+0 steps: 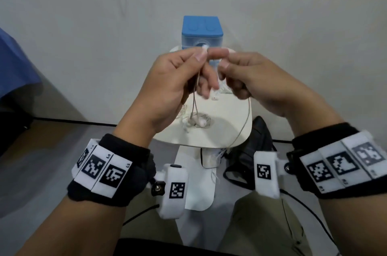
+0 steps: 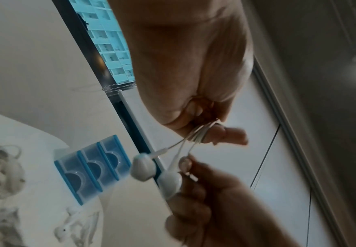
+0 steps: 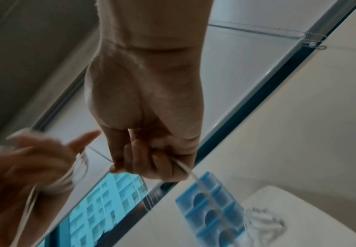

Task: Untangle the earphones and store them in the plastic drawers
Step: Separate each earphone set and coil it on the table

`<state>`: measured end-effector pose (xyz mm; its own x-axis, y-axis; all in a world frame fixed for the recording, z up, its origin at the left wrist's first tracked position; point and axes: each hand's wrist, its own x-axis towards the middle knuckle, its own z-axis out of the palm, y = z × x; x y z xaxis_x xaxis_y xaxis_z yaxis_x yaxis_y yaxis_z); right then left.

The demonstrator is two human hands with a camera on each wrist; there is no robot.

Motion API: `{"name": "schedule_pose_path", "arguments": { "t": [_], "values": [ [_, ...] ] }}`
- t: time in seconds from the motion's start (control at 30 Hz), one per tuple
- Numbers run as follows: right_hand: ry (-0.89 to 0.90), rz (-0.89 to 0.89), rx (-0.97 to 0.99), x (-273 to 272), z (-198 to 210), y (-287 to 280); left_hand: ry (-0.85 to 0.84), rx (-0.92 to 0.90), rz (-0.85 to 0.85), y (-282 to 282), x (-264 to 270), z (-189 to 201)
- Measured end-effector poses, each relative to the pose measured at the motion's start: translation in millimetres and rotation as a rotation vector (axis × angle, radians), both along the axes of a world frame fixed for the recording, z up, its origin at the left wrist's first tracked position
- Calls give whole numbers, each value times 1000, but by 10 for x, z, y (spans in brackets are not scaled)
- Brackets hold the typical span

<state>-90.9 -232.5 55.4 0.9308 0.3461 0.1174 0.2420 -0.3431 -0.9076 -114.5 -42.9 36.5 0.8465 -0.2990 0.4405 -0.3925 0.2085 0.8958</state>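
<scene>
Desk (image 1: 226, 126) carries the blue plastic drawers (image 1: 202, 32) at its far edge, fronts facing the person, with more tangled earphones (image 1: 196, 121) nearer. Above it, left hand (image 1: 167, 86) and right hand (image 1: 253, 80) both pinch one white cord (image 1: 195, 96), which hangs down, long axis near vertical. Best, I judge: slacken the cord and feed each bud through a loop, never tugging.

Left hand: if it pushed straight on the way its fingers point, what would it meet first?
Likely the right hand: the left hand points across at it, fingertips nearly touching over the earphone cable. Depth is unclear; the blue drawers sit behind.
</scene>
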Motion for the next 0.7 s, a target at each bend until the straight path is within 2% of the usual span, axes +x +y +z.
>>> {"name": "schedule_pose_path", "arguments": {
  "t": [0.1,0.17,0.23,0.3,0.4,0.47,0.53,0.6,0.7],
  "values": [
    [97,149,-160,-104,-179,100,32,-51,102,-30,75,57],
    [97,244,-243,-193,-111,144,33,48,194,-38,134,32],
    [52,240,-218,-234,85,128,-1,237,252,-27,170,-9],
    [-14,187,-117,-214,307,54,-23,324,223,-17,177,-33],
    [-134,14,-17,-112,454,-73,11,260,127,-23,127,14],
    [-108,-47,42,-55,384,-102,-7,170,66,-35,99,80],
    [-38,-29,55,-36,235,-69,-32,59,37,-59,97,164],
    [31,41,-36,-57,81,-29,-2,-42,57,-90,123,228],
    [93,186,-217,-168,44,-18,43,-37,128,-144,146,214]
  ]
}}
